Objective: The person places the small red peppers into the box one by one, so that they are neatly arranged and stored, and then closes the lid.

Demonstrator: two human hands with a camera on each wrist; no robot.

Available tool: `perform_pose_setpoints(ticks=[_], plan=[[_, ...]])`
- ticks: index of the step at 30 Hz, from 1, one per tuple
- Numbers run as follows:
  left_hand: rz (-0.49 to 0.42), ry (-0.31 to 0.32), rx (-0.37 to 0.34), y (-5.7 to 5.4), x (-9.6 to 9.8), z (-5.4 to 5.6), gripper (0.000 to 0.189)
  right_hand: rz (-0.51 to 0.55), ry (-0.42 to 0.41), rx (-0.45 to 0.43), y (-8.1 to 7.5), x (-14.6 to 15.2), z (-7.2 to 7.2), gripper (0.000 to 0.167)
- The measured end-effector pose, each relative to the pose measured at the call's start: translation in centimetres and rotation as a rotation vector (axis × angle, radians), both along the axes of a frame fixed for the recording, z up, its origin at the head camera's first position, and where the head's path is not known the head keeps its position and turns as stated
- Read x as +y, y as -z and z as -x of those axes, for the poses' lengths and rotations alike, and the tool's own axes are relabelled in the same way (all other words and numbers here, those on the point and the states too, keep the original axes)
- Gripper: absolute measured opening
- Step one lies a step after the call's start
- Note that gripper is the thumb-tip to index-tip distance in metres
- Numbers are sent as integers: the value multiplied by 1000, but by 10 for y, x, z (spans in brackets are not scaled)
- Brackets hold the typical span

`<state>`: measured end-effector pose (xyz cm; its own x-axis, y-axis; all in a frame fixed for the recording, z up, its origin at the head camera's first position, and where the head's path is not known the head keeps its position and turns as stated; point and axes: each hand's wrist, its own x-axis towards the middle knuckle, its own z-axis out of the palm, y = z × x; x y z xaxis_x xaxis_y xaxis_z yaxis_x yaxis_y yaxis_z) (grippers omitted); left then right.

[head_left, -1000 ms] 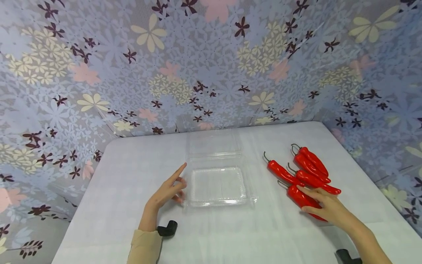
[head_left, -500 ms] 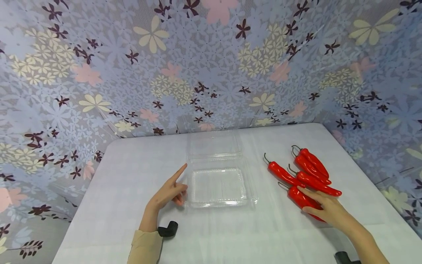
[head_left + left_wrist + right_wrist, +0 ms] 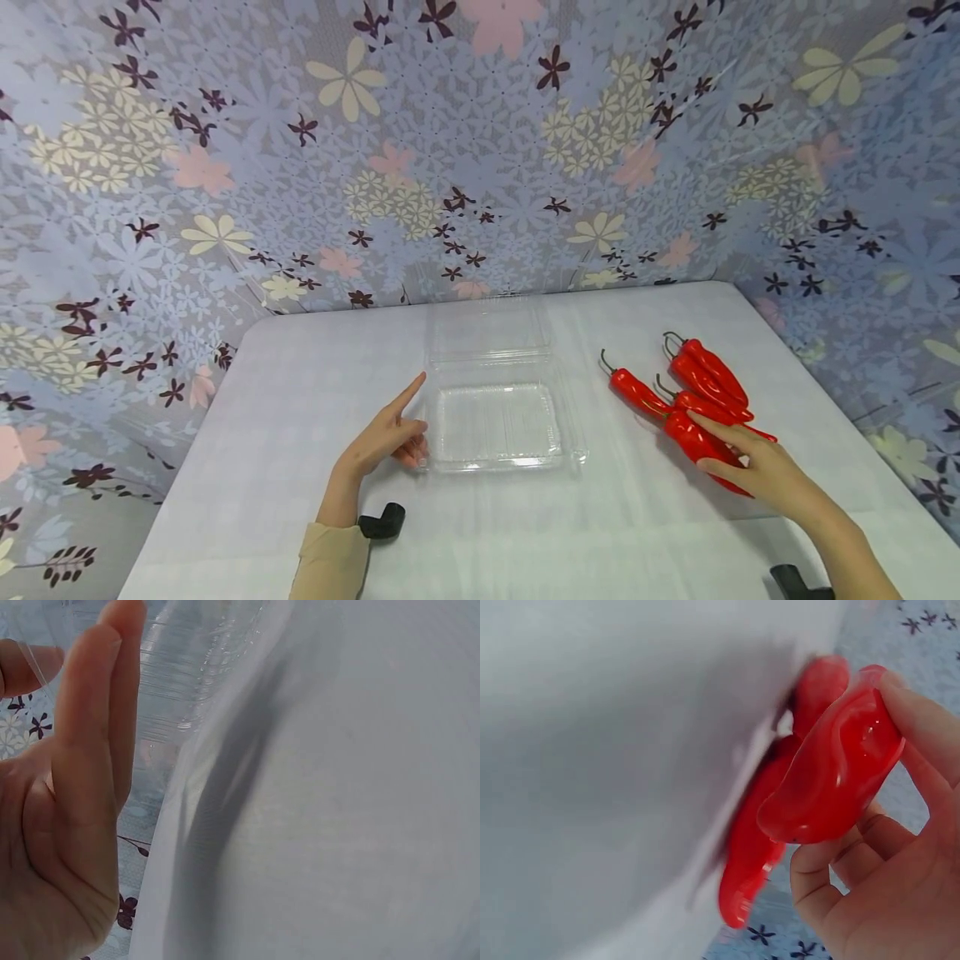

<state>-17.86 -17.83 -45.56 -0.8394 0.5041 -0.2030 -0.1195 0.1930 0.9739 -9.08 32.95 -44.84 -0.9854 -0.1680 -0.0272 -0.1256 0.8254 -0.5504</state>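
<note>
My right hand (image 3: 772,471) grips a glossy red chili pepper (image 3: 693,437) between thumb and fingers. In the right wrist view that gripped pepper (image 3: 840,765) is tilted, its tip toward the camera, with other red peppers (image 3: 754,832) behind it. At the middle of the table lies a clear plastic clamshell box (image 3: 498,464), its lid (image 3: 487,329) folded back toward the wall. My left hand (image 3: 381,437) is at the box's left edge, index finger extended along it. The left wrist view shows straight fingers (image 3: 86,735) overlapping the ribbed clear plastic (image 3: 176,682).
Several more red peppers (image 3: 705,375) with green stems lie in a loose group at the right. White cloth covers the table (image 3: 300,375); flower-patterned fabric (image 3: 480,167) rises behind it. Black wrist mounts (image 3: 382,521) sit near both wrists.
My right hand has closed its grip on the nearest pepper and raised it slightly, shifting it right so that it overlaps its neighbour. The left hand's lower fingers have shifted slightly at the box edge.
</note>
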Motion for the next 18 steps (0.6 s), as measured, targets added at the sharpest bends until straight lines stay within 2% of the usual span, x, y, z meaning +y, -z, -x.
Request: perform_pose_setpoints(ticks=[2,7,14,18], plan=[[4,3,6,-4,1,-2,77,7,4,7,-7,3,1,70],[12,8,18,-1,-1,0,77,22,30,14,-27,7,9,71],[4,1,-1,23,-4,9,78,2,20,121,-53,7,23,71],[8,-5,1,27,-5,10,78,6,-17,172,-66,0,34,71]])
